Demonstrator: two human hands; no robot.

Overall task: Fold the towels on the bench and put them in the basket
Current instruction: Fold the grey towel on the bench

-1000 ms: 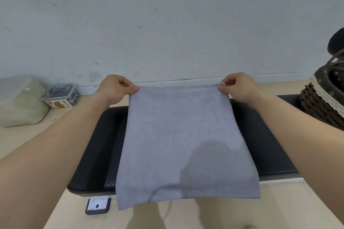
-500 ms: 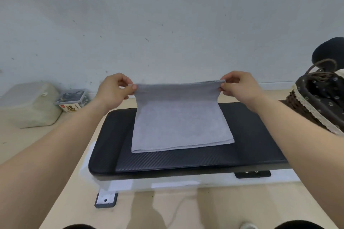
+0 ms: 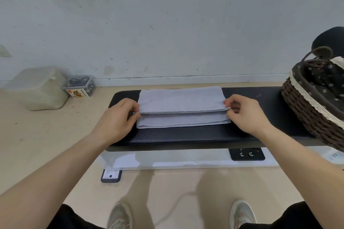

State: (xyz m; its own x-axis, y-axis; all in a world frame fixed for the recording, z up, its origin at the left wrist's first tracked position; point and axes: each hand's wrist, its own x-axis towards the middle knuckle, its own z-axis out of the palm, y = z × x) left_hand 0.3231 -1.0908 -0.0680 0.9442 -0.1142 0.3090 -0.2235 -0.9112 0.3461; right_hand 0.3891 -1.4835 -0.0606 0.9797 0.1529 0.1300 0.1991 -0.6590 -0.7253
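Observation:
A light grey towel (image 3: 181,101) lies folded over on the black padded bench (image 3: 186,137). Its upper layer's hem runs across the middle, a little short of the lower layer's front edge. My left hand (image 3: 119,119) pinches the left end of that upper hem. At the right end, my right hand (image 3: 245,113) pinches the hem between thumb and fingers. A dark wicker basket (image 3: 305,109) with a patterned dark liner and a cream trim stands on the bench's right end, partly cut off by the frame edge.
On the floor at the left stand a frosted plastic container (image 3: 37,89) and a small clear box (image 3: 80,85) against the white wall. The bench's white base and a black foot (image 3: 111,175) lie in front of my shoes (image 3: 120,215).
The towel hung from my hands a second ago. Both hands have brought its top edge forward and down, so it now lies doubled on the bench.

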